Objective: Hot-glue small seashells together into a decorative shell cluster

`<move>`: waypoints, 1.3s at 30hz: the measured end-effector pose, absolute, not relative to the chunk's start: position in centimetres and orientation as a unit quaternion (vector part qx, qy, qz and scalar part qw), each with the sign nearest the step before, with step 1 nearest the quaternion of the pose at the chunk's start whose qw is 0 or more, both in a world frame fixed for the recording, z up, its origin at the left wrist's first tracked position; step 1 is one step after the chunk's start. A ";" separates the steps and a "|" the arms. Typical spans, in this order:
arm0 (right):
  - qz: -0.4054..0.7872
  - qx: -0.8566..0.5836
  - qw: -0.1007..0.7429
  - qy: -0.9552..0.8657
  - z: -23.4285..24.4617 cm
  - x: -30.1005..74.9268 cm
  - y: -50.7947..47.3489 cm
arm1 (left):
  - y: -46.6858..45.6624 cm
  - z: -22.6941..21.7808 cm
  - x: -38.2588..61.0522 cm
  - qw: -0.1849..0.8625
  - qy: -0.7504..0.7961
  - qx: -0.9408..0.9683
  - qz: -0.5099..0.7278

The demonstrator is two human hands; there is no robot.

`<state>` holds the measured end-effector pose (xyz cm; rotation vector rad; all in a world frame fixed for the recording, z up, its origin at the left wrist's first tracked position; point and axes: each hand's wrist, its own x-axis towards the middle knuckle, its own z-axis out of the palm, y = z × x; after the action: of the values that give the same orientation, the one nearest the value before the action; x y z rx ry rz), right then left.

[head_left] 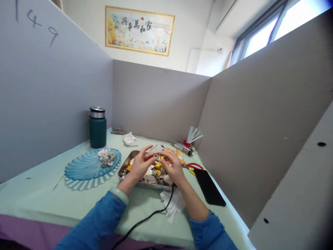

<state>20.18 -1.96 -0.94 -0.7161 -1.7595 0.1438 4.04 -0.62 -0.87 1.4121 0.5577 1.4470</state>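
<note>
Creased blue sleeves [96, 218] frame left fingers [150, 161] and right fingers [167, 164] pinching a small whitish piece [157, 157].

The piece [157, 157] between the left hand [139, 164] and right hand [173, 167] is too small to identify. Both hands hide part of the metal tray [121, 174] and its mixed bits [151, 178]. The black cable [145, 219] runs out at the bottom edge, its upper end lost behind the right hand. Both blue sleeves [96, 220] are cut off below, the window [267, 33] above. The poster's [140, 30] smallest lettering is unreadable.
</note>
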 end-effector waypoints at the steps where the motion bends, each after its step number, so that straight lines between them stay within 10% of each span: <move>1: 0.063 -0.307 0.580 -0.752 -1.0 20.2 -2.0 | -0.6 -0.9 4.0 0.499 0.231 0.583 0.598; 39: 0.051 -0.293 0.570 -0.766 -1.4 19.4 -2.3 | -1.4 -0.6 4.3 0.541 0.273 0.573 0.551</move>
<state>19.37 -2.29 -1.38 -0.6866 -1.7984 0.1201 4.32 -1.42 -0.61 1.3618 0.6496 1.3090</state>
